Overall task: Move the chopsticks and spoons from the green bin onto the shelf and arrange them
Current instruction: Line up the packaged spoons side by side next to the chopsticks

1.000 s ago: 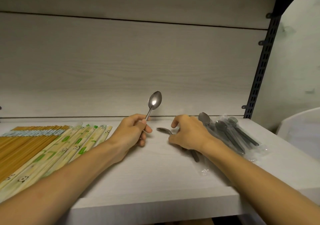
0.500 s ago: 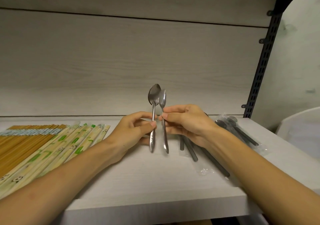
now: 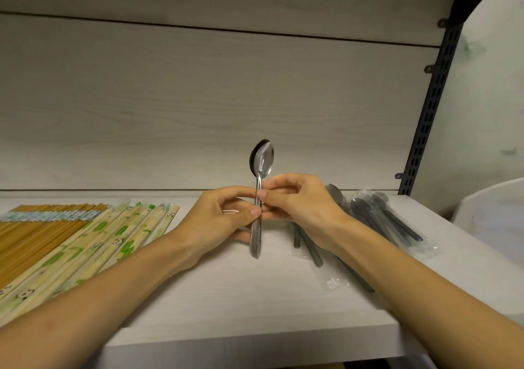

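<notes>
Head view, nearest first: our two bare forearms reach in from the bottom corners over the front edge of the pale wooden shelf. They meet in the middle, where both hands pinch the same pair of metal spoons. The spoons stand upright, bowls up, one nested close behind the other so that they read almost as one. Their handle ends sit at or just above the shelf board; we cannot tell which. Our left hand grasps the handles with thumb and fingers from the left. Our right hand clamps them from the right, a little higher, with its fingertips beside the left thumb.

To the left, wrapped chopsticks in pale sleeves with green and panda prints lie side by side on the shelf, fanned toward the back. Beyond them, further left, lies a bundle of plain brown chopsticks with a light band across it.

To the right, partly behind our right wrist, dark spoons in clear plastic bags lie on the shelf, bowls toward the back wall. Behind everything stands the wooden back panel, and at the far right a black slotted upright.
</notes>
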